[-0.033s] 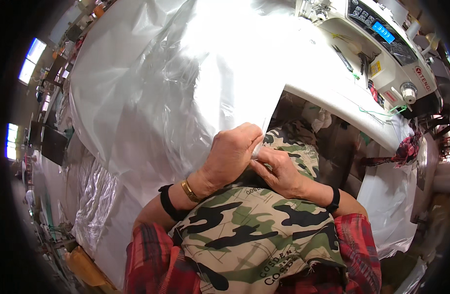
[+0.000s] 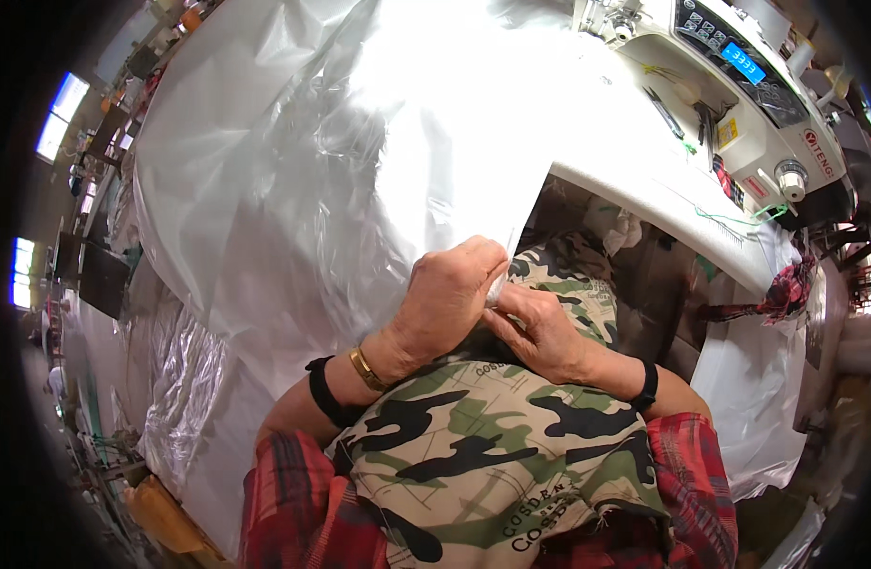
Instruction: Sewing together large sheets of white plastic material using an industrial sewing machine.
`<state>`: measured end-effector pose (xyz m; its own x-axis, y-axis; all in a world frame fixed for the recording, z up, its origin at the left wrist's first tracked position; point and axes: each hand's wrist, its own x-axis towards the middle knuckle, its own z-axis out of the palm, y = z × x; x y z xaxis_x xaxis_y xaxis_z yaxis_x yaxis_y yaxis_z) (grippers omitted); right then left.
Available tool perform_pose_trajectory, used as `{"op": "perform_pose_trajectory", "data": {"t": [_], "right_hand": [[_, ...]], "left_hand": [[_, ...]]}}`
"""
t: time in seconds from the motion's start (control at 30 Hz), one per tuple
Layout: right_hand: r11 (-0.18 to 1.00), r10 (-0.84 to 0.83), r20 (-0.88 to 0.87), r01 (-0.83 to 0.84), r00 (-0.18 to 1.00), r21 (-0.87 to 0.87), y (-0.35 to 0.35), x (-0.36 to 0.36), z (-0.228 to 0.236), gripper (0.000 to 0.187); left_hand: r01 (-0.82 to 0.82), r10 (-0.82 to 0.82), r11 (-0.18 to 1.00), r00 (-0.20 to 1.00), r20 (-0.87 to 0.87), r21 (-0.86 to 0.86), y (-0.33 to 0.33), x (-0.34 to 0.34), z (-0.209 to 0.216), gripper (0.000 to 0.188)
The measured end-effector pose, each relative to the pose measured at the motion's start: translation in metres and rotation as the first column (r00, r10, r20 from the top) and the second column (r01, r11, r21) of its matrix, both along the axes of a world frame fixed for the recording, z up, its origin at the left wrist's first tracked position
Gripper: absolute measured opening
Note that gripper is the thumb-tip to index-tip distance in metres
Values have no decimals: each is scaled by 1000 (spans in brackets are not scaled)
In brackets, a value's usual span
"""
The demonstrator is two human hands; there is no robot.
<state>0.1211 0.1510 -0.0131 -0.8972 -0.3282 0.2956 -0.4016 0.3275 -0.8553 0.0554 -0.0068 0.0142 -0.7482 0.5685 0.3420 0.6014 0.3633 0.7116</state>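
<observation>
Big sheet of whitish plastic [image 2: 255, 209] is spread on the tabletop [image 2: 644, 156], drooping past the near edge. Left hand's [image 2: 450, 289] fingers are clamped on its bunched edge, right hand [image 2: 545, 337] pinching just beside them. Sewing machine's [image 2: 772, 123] toward the tabletop's right edge.

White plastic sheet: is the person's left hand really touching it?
Touching. The head view shows the left hand closed over the edge of the white plastic sheet, with a gathered bit showing beside the thumb side.
</observation>
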Motion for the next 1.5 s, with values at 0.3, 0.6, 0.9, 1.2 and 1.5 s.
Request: {"op": "perform_pose_trajectory", "data": {"t": [0.3,0.6,0.9,1.2,1.5], "right_hand": [[885,259,-249,-126,933,448,-2,-21,1,19],[882,-433,56,436,900,-180,19,-94,-35,19],[941,335,-365,-286,869,182,-80,-137,-35,27],[674,163,-223,57,961,736,68,-126,50,8],[722,115,-406,205,906,661,114,-183,43,25]], "left_hand": [[42,-14,996,946,324,-79,-13,-19,-4,28],[-101,86,987,989,-118,-125,-43,-27,51,7],[110,-307,841,904,-298,-530,-37,-20,81,8],[-36,-113,900,944,-312,-434,-47,-7,19,7],[-68,-13,939,972,-235,-337,-46,-4,21,11]]}}
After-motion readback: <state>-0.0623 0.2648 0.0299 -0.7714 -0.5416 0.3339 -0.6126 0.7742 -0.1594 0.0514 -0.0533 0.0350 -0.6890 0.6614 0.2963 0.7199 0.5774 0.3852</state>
